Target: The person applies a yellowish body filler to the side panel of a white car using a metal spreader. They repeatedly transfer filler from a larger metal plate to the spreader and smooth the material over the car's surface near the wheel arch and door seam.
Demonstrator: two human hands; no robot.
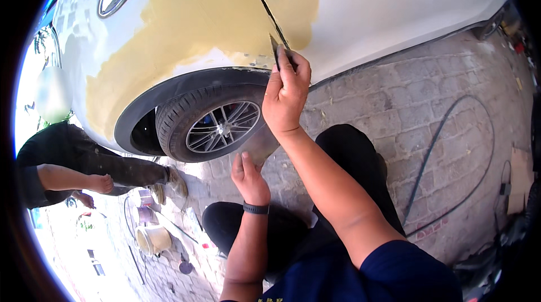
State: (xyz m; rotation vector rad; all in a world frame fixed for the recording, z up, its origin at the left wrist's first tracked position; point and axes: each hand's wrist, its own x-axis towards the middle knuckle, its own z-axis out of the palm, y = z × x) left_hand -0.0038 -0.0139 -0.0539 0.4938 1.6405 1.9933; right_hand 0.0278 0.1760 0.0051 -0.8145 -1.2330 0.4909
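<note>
My right hand (286,90) is closed on a small flat spreader (275,47), its edge at the white car panel (208,14) beside the dark vertical seam, over a tan filler patch and just above the wheel arch. My left hand (251,183), with a dark band on the wrist, grips a flat grey plate (262,143) lower down, in front of the alloy wheel (222,127). My knees in dark trousers are bent beneath my arms.
A co-worker (84,164) crouches at the left beside the car's bumper, hands low. Buckets (151,240) and tools lie on the paving at lower left. A black hose (451,110) loops across the bricks at right, near cardboard (518,178).
</note>
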